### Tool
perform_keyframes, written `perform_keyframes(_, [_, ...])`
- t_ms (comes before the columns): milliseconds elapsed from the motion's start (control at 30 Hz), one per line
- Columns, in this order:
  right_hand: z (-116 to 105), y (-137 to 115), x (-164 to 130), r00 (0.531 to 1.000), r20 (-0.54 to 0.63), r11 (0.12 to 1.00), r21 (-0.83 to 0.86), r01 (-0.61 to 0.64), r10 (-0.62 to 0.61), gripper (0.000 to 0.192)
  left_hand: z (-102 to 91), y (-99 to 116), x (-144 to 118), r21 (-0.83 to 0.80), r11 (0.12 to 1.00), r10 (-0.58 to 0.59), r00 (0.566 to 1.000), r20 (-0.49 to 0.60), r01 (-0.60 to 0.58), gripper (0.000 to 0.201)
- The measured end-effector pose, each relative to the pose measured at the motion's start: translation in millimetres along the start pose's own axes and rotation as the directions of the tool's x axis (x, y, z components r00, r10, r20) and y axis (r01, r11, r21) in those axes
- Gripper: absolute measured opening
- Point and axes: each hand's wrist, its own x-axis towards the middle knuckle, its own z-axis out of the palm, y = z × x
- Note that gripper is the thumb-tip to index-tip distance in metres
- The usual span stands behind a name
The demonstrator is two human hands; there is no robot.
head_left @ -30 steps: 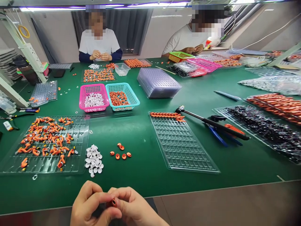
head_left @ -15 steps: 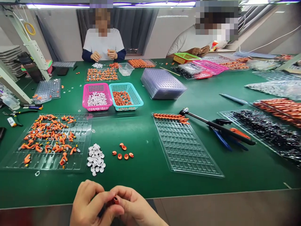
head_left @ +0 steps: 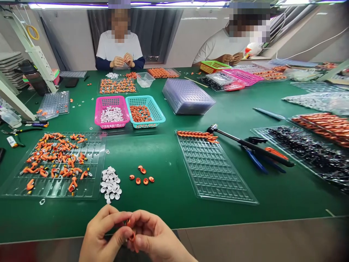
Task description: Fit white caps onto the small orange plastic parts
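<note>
At the table's front edge, my left hand [head_left: 102,233] and my right hand [head_left: 156,234] meet fingertip to fingertip. Between them is a small glossy orange part [head_left: 132,237] with a dark hollow, pinched from both sides; fingers cover much of it, so I cannot tell whether it is one piece or two. Just beyond my hands lie several small orange caps [head_left: 138,181] and a heap of white round caps [head_left: 110,185]. To the left, a clear tray [head_left: 96,189] carries many orange curved pieces [head_left: 72,183] with grey and yellow bits.
Pink basket [head_left: 98,122] and turquoise basket [head_left: 160,118] hold white and orange caps. A slotted clear tray [head_left: 226,178] has one orange row. Further right are a black-handled hammer [head_left: 245,143], blue-handled pliers [head_left: 256,162] and black parts [head_left: 302,153]. Two people sit opposite, beyond stacked trays [head_left: 188,96].
My fingers have shifted and spread somewhat, so more orange shows between them. Both hands stay together at the edge. The co-worker opposite on the left has brought both hands together.
</note>
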Motion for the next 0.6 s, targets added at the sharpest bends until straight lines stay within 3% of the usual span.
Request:
perform_keyframes(133, [-2.8, 1.3, 0.7, 1.0, -0.012, 1.0, 0.006, -0.008, 0.008, 0.041, 0.3, 5.2, 0.1, -0.2, 0.944, -0.271, 0.963, -0.013, 0.263, 0.034])
perform_keyframes(233, [-2.5, 1.3, -0.5, 1.0, -0.001, 0.999, 0.046, 0.01, -0.01, 0.036, -0.9, 3.8, -0.7, -0.339, 0.855, -0.392, 0.917, 0.075, 0.394, 0.035])
perform_keyframes(400, [-0.3, 0.4, 0.0, 0.999, 0.001, 0.998, 0.038, 0.051, -0.051, 0.029, -3.3, -0.2, -0.4, -0.397, 0.797, -0.402, 0.89, 0.214, 0.455, 0.026])
perform_keyframes(600, [-0.3, 0.9, 2.7, 0.994, 0.019, 0.994, 0.017, 0.106, -0.106, 0.025, 0.3, 3.1, -2.3, -0.391, 0.844, -0.344, 0.93, 0.131, 0.367, 0.022])
